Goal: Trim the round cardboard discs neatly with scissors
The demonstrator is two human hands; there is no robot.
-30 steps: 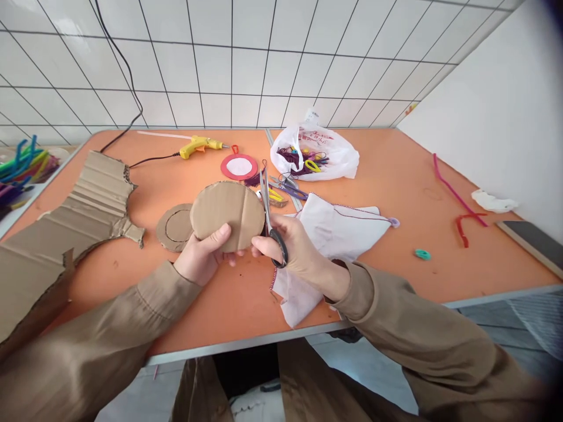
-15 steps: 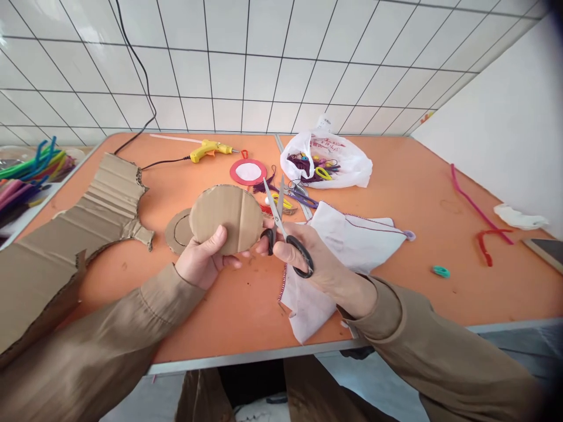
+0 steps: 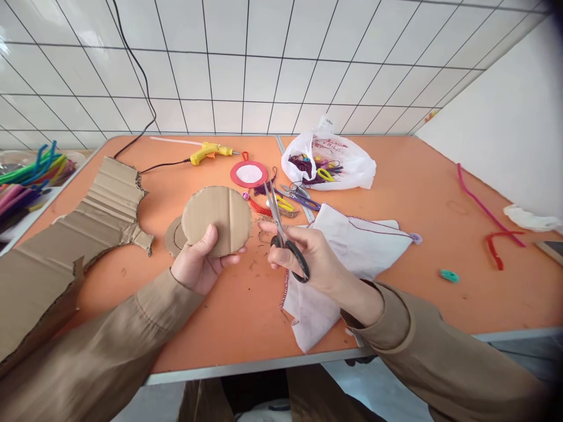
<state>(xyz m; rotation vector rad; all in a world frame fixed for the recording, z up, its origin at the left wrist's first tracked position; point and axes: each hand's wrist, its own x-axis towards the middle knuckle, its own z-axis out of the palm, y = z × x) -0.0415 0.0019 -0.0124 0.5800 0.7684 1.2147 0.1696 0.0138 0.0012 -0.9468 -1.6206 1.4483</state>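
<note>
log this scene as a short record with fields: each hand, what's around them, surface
left hand: holds round cardboard disc
right hand: holds black-handled scissors, apart from the disc
beneath right hand: white cloth
left side: cut cardboard sheet
far side: yellow glue gun, red-rimmed disc, white plastic bag
surface: orange table

Cardboard disc (image 3: 220, 212) in my left hand (image 3: 197, 266); scissors (image 3: 277, 218) in my right (image 3: 321, 261). On table (image 3: 246, 328): 2nd disc (image 3: 172, 234) just beyond left hand, cardboard sheet (image 3: 88, 217) to its left, glue gun (image 3: 209, 152) farther back; cloth (image 3: 369, 243) beneath and beside right, bag (image 3: 354, 167) beyond.
</note>
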